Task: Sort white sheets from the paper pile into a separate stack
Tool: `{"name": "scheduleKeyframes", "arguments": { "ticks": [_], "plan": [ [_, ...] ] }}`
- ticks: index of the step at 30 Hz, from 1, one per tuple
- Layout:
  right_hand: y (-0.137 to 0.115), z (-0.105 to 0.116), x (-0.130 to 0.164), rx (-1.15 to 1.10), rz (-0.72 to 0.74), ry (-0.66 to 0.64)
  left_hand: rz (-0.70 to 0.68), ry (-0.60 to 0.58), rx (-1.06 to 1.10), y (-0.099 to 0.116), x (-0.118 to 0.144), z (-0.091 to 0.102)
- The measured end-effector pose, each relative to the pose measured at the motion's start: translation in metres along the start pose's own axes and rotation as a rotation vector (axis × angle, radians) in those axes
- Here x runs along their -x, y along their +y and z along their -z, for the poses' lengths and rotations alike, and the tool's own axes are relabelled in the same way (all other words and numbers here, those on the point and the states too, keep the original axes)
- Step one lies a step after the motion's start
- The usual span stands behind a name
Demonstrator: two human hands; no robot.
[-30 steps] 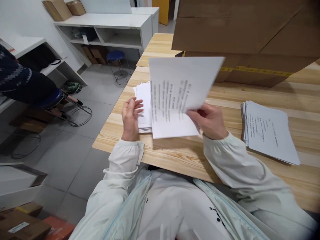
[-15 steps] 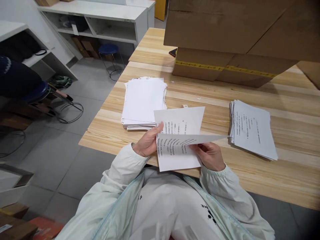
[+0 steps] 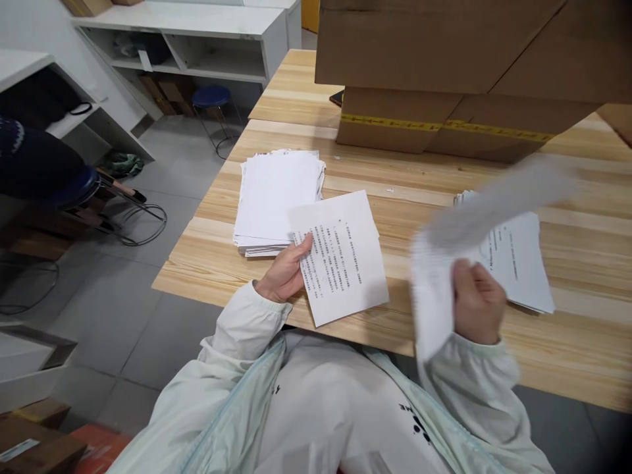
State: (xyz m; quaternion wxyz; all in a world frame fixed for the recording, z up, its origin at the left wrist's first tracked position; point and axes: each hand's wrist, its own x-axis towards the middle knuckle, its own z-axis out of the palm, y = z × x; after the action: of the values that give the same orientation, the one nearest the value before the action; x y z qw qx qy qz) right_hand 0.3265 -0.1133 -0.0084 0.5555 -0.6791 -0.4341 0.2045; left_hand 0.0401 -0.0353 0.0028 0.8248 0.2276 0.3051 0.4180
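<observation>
Free tabletop (image 3: 380, 168) between 2 paper stacks (image 3: 279, 194), brown cardboard (image 3: 405, 49) in the way beyond.

The right hand (image 3: 478, 303) has swung away to the right from the left hand (image 3: 285, 268), carrying a bent piece of thin white paper (image 3: 494, 204), blurred by motion, which now partly hides the stack of white printed sheets (image 3: 530, 263) on that side. The left hand, open a second ago, now alone grips the flat, rectangular white printed page (image 3: 345, 263), which has turned to a slant.
</observation>
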Motion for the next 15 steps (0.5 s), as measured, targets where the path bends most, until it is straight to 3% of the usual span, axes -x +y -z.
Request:
{"name": "scheduleKeyframes", "arguments": {
  "ticks": [4, 10, 15],
  "plan": [
    [-0.016, -0.043, 0.029, -0.004, -0.030, -0.103, 0.000, -0.032, -0.008, -0.004, -0.002, -0.005],
    [-0.022, -0.053, 0.044, 0.095, 0.041, -0.162, -0.002, -0.079, -0.010, -0.008, -0.001, -0.011],
    [-0.020, -0.050, 0.033, -0.220, 0.197, 0.071, -0.106, -0.165, -0.283, 0.004, 0.013, -0.039]
  ]
}}
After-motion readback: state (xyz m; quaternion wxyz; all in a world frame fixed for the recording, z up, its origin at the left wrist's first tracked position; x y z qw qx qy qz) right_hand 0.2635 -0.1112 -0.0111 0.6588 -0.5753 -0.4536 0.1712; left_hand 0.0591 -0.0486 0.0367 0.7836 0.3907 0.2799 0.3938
